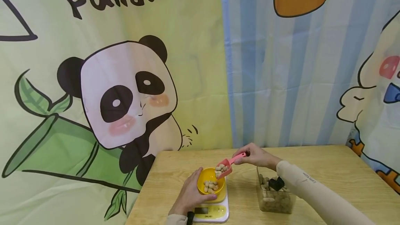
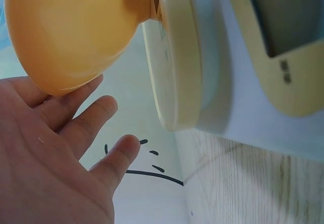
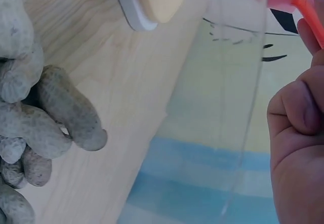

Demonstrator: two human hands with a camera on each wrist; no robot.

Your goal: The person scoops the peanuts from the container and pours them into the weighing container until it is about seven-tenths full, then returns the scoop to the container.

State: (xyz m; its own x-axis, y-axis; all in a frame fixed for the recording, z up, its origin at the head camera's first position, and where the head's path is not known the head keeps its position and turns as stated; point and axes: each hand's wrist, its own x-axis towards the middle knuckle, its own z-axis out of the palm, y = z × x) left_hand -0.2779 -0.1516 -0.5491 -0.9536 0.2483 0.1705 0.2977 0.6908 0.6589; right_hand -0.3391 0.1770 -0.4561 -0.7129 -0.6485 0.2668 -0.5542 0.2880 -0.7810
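Observation:
My left hand (image 1: 188, 192) holds the side of a yellow bowl (image 1: 203, 176), thumb at the near rim and fingers along the far left. In the left wrist view those fingers spread under the bowl's curved wall (image 2: 76, 32). A few unshelled peanuts (image 1: 210, 186) lie in the bowl, which is over the plate of a yellow-and-white kitchen scale (image 1: 225, 214). My right hand (image 1: 257, 156) pinches the handle of a pink scoop (image 1: 230, 163). Loaded with peanuts, the scoop overlaps the bowl's right rim in the head view, its mouth tilted down to the left.
A clear plastic container (image 1: 276, 207) of peanuts stands on the wooden table (image 1: 242, 190), right of the scale and beneath my right forearm. Part of it is hidden by a dark wrist device (image 1: 276, 184). A printed curtain (image 1: 200, 79) hangs behind the table.

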